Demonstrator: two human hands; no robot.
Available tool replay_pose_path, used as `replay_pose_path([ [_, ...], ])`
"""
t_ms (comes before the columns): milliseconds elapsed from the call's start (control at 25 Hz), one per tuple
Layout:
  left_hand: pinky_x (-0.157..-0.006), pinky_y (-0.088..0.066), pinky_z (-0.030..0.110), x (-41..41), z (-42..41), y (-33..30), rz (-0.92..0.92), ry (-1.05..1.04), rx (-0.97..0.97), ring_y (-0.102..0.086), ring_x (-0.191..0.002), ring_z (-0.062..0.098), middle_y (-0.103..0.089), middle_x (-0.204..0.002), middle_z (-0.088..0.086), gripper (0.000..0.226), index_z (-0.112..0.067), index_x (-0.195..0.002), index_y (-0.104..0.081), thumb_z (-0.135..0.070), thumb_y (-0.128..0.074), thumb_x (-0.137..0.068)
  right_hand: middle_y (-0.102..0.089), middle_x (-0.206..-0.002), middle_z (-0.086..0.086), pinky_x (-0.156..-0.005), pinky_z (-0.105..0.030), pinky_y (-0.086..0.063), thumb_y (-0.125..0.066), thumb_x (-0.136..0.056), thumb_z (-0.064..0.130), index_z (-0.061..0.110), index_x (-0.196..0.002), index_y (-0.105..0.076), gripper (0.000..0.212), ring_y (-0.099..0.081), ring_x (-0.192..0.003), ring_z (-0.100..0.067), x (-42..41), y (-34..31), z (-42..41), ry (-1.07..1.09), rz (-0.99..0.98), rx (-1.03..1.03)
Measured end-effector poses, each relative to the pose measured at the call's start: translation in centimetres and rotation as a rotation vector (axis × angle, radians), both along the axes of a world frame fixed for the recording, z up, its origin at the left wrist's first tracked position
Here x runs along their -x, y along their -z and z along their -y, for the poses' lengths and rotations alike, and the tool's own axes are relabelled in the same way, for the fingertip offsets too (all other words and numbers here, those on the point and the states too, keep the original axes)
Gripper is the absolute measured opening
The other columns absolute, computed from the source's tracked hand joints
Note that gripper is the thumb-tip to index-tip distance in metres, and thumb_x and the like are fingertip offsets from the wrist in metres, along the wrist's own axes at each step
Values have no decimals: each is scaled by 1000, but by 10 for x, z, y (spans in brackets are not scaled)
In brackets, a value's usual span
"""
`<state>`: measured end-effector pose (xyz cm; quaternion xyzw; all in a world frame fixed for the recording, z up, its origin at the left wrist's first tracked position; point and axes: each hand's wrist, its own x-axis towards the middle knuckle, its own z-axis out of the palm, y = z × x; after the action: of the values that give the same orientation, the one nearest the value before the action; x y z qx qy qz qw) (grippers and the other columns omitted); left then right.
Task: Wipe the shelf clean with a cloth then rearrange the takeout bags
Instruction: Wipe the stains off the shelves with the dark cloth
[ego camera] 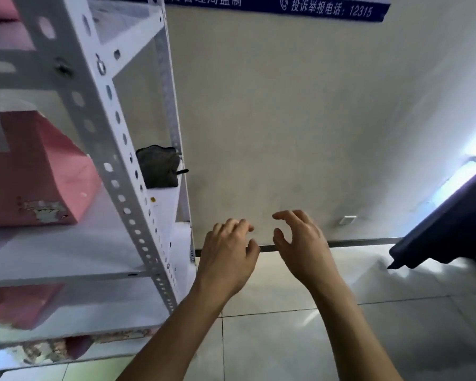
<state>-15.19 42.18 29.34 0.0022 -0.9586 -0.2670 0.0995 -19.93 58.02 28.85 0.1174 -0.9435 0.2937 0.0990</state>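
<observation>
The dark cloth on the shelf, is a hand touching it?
Apart. The head view shows both hands held empty, below and right of the dark cloth.

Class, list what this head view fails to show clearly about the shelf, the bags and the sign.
- Pink takeout bag, head view: left part cut off by the frame edge; its label is blurred.
- Lower pink bag: mostly hidden behind the shelf board.
- Blue sign: top cut off by the frame edge.
- Dark cloth: partly behind the upright.

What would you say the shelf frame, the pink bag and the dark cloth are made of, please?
Shelf frame: looks like white-painted metal, punched with rows of holes. Pink bag: probably matte paper, given its flat creased sides. Dark cloth: seems a soft fabric, crumpled and dull.
</observation>
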Motion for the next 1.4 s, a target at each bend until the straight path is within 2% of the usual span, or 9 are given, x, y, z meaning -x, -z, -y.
replay_pose_path([
  [320,-101,-35,25,74,6,-1,5,-167,37,-43,-121,12,-51,-134,-8,32,-27,-129,-53,-36,-45,-98,-62,-123,7,-99,-37,-45,-64,-94,30,28,-124,-65,29,-59,-115,-19,105,-2,16,-207,-2,-21],
  [560,-95,-40,25,125,38,14,2,-501,70,-45,-111,12,-55,-125,-7,27,-26,-120,-56,-36,-52,-95,-62,-125,6,-100,-42,-48,-63,-95,28,27,-123,-66,28,-60,-115,-19,199,3,76,-544,5,10],
  [720,-91,-37,18,150,41,20,34,-747,70,-48,-114,11,-54,-130,-5,29,-25,-124,-55,-33,-55,-95,-66,-121,1,-95,-44,-51,-64,-93,23,23,-122,-68,29,-63,-110,-23,249,12,113,-800,28,59],
  [920,-106,-39,27,161,43,35,115,-1019,107,-42,-135,17,-41,-153,0,51,-25,-144,-41,-36,-54,-96,-67,-118,-3,-91,-42,-52,-67,-90,17,17,-121,-70,31,-63,-105,-24,282,23,165,-1055,15,113],
  [1080,-113,-33,32,154,40,52,192,-1180,132,-41,-137,19,-45,-149,2,54,-21,-144,-41,-34,-57,-95,-61,-126,-3,-96,-45,-52,-66,-90,25,21,-127,-64,37,-61,-110,-25,293,27,224,-1205,-15,79],
  [1160,-114,-32,31,151,40,58,208,-1222,135,-41,-136,19,-47,-146,2,54,-18,-145,-41,-31,-54,-94,-53,-142,-3,-108,-47,-45,-64,-90,33,26,-138,-55,50,-53,-126,-27,293,23,252,-1236,-54,-12],
  [1240,-115,-31,32,152,39,59,207,-1242,130,-39,-137,19,-45,-148,2,54,-18,-145,-40,-30,-52,-94,-39,-157,-5,-119,-50,-30,-63,-89,44,31,-150,-41,66,-37,-143,-31,294,23,276,-1265,-127,-155],
  [1320,-118,-24,32,153,37,58,209,-1231,140,-33,-141,20,-39,-153,3,53,-18,-147,-39,-31,-50,-96,-24,-166,-6,-123,-52,-14,-57,-89,57,37,-156,-27,76,-20,-153,-30,297,30,292,-1274,-135,-334],
  [1400,-120,-18,32,150,35,59,236,-1199,148,-26,-146,20,-30,-158,3,54,-19,-148,-37,-33,-49,-97,-12,-170,-5,-125,-52,-6,-49,-91,63,40,-159,-19,78,-7,-156,-26,303,41,297,-1277,-60,-456],
])
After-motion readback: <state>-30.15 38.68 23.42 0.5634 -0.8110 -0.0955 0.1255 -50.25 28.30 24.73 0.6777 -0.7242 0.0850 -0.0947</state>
